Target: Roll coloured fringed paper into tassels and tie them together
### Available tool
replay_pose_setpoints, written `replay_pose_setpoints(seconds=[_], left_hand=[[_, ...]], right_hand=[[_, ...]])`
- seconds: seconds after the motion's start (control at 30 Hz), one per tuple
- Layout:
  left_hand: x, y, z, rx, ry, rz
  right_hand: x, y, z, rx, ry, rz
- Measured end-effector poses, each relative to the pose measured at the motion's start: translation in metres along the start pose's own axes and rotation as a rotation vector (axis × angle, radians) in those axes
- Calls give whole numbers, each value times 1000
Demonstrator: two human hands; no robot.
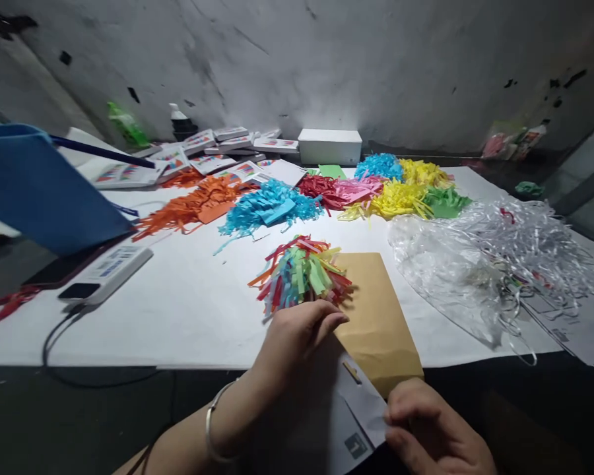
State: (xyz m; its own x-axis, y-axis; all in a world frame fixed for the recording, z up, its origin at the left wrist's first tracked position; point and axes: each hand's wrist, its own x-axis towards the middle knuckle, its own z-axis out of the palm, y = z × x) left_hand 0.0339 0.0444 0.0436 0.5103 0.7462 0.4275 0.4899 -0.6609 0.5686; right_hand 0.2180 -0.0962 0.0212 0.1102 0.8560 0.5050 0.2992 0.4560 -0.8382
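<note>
From where I stand, a blue panel leans at the far left of the white tabletop, with a white device trailing a black cable just nearer. Right of these lie orange paper strips in a loose heap, then light-blue paper strips. Nearer, the left hand, a pale bracelet on its wrist, has thumb and forefinger drawn close together; what they grip, if anything, I cannot tell. Just beyond it sits a bundle of multicoloured paper strips, red, pale green, blue, orange and yellow, splayed like a mop head. The white paper packet is at the near edge, below and right of the left hand, tilted, flat and smooth, with a narrow hang slot, a creased line across its end and a small dark square near the corner. A tan envelope lies behind it. The right hand pinches the packet's right corner between thumb and curled fingers. Farther right spreads a tangle of clear plastic strips.
</note>
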Motion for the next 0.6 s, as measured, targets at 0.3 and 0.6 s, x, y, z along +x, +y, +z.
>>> replay_pose_setpoints(seconds=[0.3, 0.6], left_hand=[[-3, 16, -5, 165, 54, -165], [-9, 18, -6, 176, -31, -170]], right_hand=[[19, -4, 39, -216, -45, 170], [13, 0, 55, -283, 56, 61]])
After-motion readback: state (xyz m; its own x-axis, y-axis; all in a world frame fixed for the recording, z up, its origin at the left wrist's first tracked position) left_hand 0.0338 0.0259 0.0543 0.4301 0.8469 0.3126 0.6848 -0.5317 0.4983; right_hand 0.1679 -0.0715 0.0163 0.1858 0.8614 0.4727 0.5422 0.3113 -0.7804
